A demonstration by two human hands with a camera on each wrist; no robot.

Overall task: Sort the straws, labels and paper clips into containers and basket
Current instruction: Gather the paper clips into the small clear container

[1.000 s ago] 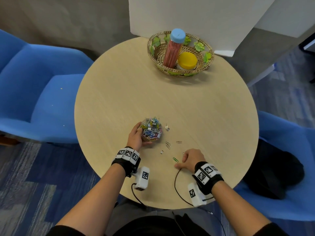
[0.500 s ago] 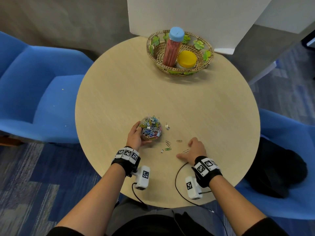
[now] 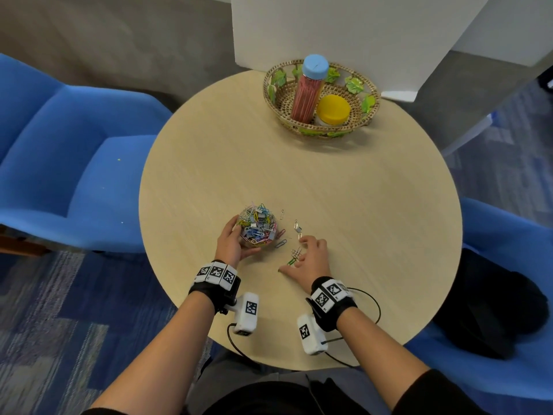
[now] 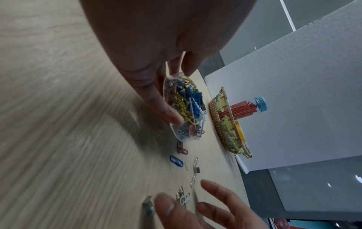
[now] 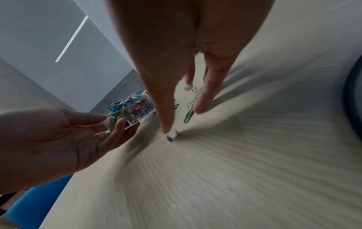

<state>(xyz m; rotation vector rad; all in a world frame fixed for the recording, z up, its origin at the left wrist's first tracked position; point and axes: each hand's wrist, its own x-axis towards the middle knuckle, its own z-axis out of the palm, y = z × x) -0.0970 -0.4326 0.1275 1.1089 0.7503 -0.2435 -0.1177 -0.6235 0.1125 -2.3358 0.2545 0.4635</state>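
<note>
A clear container (image 3: 258,227) heaped with coloured paper clips stands near the table's front; my left hand (image 3: 232,245) grips its near side (image 4: 184,108). Loose paper clips (image 3: 296,253) lie on the wood just right of it. My right hand (image 3: 311,259) lies flat over them with fingers spread and straight (image 5: 203,99), a green clip (image 5: 189,116) and silver clips between the fingers, a small metal clip (image 5: 172,137) at the thumb tip. A tall jar of red straws (image 3: 308,91) with a blue lid and a yellow-lidded jar (image 3: 333,110) stand in the wicker basket (image 3: 278,97).
The round wooden table (image 3: 344,190) has blue chairs (image 3: 59,163) at left and right. A white foam board (image 3: 344,34) stands behind the basket. A dark bag (image 3: 490,310) lies on the right chair. Wrist camera cables trail at the table's near edge.
My right hand has slid forward and left across the table, sweeping the loose clips toward the container. The left hand has kept its hold on the container.
</note>
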